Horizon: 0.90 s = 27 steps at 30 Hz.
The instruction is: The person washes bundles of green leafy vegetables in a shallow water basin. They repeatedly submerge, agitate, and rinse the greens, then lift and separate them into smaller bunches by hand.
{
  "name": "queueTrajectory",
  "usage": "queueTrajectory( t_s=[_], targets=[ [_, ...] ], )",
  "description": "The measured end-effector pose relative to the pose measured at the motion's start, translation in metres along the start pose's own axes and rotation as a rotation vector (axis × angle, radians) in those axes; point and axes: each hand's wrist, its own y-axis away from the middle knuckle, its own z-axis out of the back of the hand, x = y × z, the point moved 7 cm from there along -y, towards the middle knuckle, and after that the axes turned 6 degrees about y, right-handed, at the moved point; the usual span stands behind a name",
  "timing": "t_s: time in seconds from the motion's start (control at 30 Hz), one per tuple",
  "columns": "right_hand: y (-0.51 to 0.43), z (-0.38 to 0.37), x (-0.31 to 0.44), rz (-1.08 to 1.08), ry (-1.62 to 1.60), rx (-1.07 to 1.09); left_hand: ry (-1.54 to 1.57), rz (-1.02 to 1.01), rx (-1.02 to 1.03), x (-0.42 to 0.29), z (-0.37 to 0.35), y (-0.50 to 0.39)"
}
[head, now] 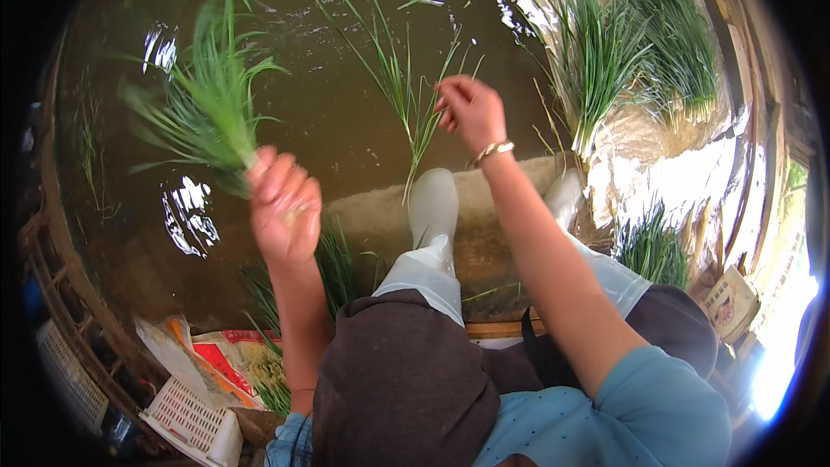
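My left hand (284,204) grips a bunch of long green leafy stalks (217,91) by the base; the leaves are blurred and fan out above the murky water (311,143). My right hand (468,109), with a metal bracelet at the wrist, is over the water beside a few loose green stalks (405,104). Its fingers are bent with the tips close together; whether a thin stalk lies between them, I cannot tell. More bunches (596,58) with pale root ends lie on a wet plastic sheet (639,133) at the upper right.
Pale rubber boots (436,207) stand by a submerged ledge (369,207). Another green bunch (655,250) lies at the right, near a printed carton (729,305). At the lower left are a white plastic basket (194,418), a printed sack (217,363) and more stalks (266,373). Wooden boards (746,78) edge the right side.
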Motion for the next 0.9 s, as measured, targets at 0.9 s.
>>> queueTrajectory(
  t_s=[0.9],
  targets=[
    [0.062, -0.058, 0.006, 0.223, 0.533, 0.115, -0.582, 0.204, -0.597, 0.079, 0.141, 0.014]
  ],
)
